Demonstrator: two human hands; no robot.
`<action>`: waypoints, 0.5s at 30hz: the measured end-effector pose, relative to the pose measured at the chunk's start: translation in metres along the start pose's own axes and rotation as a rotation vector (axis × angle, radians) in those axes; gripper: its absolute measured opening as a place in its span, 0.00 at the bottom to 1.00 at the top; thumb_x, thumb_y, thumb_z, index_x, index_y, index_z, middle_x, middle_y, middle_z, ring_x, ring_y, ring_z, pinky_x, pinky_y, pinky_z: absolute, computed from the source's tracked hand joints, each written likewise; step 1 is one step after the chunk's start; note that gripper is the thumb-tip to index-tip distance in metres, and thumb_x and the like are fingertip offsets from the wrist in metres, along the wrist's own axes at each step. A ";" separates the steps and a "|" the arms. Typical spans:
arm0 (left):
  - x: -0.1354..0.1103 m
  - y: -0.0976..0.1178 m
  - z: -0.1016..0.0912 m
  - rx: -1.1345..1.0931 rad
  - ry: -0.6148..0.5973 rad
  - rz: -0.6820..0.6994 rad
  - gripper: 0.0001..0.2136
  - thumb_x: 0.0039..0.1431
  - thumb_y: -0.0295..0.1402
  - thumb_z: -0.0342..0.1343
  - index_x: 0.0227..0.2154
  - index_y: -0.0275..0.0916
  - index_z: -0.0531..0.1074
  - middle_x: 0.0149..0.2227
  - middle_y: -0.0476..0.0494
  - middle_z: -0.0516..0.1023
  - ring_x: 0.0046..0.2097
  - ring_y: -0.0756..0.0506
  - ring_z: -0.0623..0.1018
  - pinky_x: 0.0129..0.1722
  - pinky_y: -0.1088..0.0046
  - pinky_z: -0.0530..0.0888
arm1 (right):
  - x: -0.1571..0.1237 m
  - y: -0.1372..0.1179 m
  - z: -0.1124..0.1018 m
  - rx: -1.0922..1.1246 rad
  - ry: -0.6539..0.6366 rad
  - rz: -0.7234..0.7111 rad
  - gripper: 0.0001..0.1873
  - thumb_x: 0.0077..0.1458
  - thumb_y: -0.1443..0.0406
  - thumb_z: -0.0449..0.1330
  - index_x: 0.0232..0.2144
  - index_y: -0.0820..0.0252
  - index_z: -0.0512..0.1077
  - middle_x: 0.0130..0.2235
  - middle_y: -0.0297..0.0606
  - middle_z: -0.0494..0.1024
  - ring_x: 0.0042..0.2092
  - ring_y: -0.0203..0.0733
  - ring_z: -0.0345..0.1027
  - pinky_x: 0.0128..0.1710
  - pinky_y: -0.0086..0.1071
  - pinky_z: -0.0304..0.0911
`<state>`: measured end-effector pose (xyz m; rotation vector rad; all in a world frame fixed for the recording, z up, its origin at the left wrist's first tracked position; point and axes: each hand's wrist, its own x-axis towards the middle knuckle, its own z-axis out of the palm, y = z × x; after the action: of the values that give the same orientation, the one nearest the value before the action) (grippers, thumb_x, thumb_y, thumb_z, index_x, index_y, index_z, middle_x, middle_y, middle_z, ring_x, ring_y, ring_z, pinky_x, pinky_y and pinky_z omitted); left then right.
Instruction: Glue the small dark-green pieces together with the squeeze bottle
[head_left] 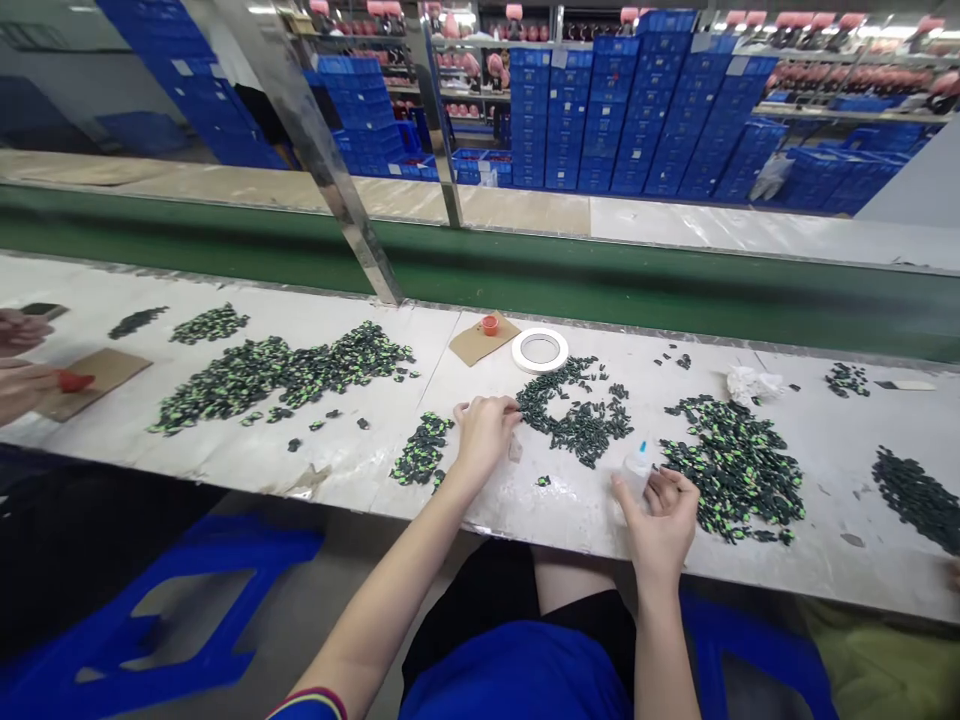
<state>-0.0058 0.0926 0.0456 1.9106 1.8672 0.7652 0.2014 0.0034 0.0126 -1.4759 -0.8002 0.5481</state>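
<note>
My right hand (660, 515) is closed around a small translucent squeeze bottle (636, 472) with a blue nozzle tip, held upright above the table. A small dark bit shows by its fingertips. My left hand (486, 432) has its fingers bent and drawn together at the left edge of a pile of small black parts (589, 430); what they pinch, if anything, is hidden. Left of that hand lies a small heap of black-and-green parts (421, 452). Beyond the black pile rests a roll of white tape (540, 350). One loose black-and-green piece (543, 481) lies between my hands.
A larger black-and-green heap (739, 470) is at the right, another (277, 375) at the left. A red cup (490, 325) stands on cardboard (471, 346). A metal post (352, 220) rises behind. Another person's hands (22, 365) are at far left.
</note>
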 end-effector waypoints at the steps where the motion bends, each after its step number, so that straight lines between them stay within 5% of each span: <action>1: 0.004 0.000 0.002 0.000 -0.008 0.009 0.06 0.56 0.28 0.56 0.32 0.43 0.77 0.36 0.42 0.83 0.45 0.36 0.76 0.48 0.52 0.60 | 0.000 0.000 0.000 -0.017 -0.004 -0.008 0.32 0.35 0.57 0.72 0.40 0.57 0.61 0.41 0.40 0.72 0.45 0.46 0.71 0.52 0.48 0.65; 5: 0.010 0.004 0.005 -0.001 -0.021 0.023 0.07 0.54 0.24 0.58 0.30 0.42 0.78 0.33 0.43 0.83 0.43 0.38 0.76 0.46 0.55 0.62 | -0.002 -0.005 -0.002 -0.086 0.007 -0.059 0.33 0.35 0.57 0.72 0.42 0.57 0.62 0.41 0.40 0.71 0.46 0.47 0.69 0.51 0.49 0.65; 11: -0.008 0.014 -0.007 -0.093 0.007 0.044 0.10 0.57 0.25 0.55 0.34 0.46 0.79 0.36 0.45 0.82 0.44 0.40 0.76 0.49 0.55 0.66 | -0.025 -0.008 0.000 -0.144 0.224 -0.505 0.30 0.36 0.60 0.74 0.41 0.59 0.67 0.38 0.42 0.72 0.38 0.47 0.69 0.35 0.42 0.70; 15: -0.038 0.028 -0.002 -0.680 -0.164 0.092 0.07 0.57 0.28 0.56 0.31 0.42 0.80 0.36 0.45 0.83 0.41 0.44 0.79 0.45 0.67 0.74 | -0.042 -0.002 0.013 -0.088 -0.126 -0.442 0.20 0.44 0.61 0.71 0.40 0.59 0.72 0.36 0.41 0.77 0.33 0.44 0.72 0.32 0.39 0.72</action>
<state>0.0158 0.0531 0.0592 1.5579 1.2076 1.0659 0.1645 -0.0204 0.0075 -1.2973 -1.2235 0.2743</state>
